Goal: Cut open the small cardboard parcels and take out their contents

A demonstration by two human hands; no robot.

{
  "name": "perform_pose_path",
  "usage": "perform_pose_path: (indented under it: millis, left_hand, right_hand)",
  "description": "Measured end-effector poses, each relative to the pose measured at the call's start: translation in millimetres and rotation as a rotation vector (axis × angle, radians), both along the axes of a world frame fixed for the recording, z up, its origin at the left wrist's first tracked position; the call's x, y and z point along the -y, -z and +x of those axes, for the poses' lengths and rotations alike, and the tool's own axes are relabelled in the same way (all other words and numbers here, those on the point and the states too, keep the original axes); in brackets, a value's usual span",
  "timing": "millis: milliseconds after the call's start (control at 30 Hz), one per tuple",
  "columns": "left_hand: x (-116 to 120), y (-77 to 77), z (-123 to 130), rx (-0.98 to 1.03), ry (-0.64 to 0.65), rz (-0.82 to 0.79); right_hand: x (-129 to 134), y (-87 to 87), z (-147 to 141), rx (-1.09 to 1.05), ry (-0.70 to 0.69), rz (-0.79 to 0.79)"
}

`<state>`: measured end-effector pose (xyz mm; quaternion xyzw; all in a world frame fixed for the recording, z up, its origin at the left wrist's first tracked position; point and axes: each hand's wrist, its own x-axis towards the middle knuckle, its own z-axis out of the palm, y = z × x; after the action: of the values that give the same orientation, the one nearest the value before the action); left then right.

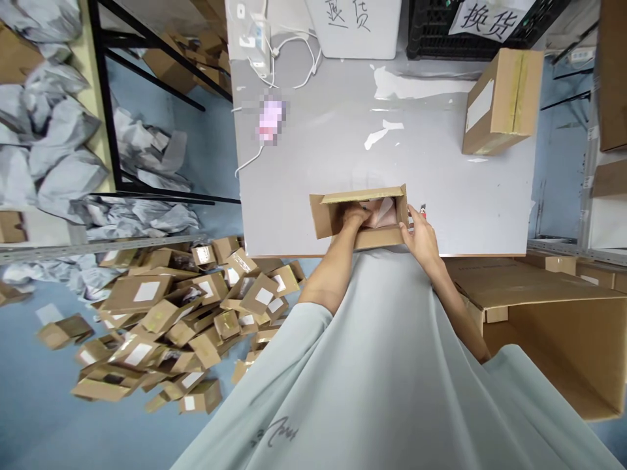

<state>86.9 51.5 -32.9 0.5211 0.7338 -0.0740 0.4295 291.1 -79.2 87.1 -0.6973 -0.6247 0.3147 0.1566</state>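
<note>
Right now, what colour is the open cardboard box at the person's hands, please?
The open cardboard box is brown, best seen in the head view.

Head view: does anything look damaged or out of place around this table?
Yes. Cardboard boxes lie jumbled on the floor at lower left, some gaping open, rather than stacked. The tabletop also has ragged white patches, perhaps torn covering or residue.

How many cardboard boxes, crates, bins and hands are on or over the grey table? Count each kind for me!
Cardboard boxes: 2 (open box, taped box)
Crates: 1 (black plastic crate)
Bins: 1 (white bin)
Hands: 2 (left hand, right hand)
Total: 6
</note>
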Motion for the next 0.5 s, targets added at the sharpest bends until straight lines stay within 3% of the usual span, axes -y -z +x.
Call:
perform_pose_path:
  millis: [200, 500]
  left_hand:
    - [2.2, 6.9, 9.1, -0.079, -0.066, -0.009]
    - [4.7, 3.0, -6.3, -0.090, -0.074, -0.042]
  right_hand:
    - [1.3, -2.2, 5.4, -0.005, 0.037, 0.012]
    - [-1.0, -0.7, -1.4, 0.007, 0.032, 0.020]
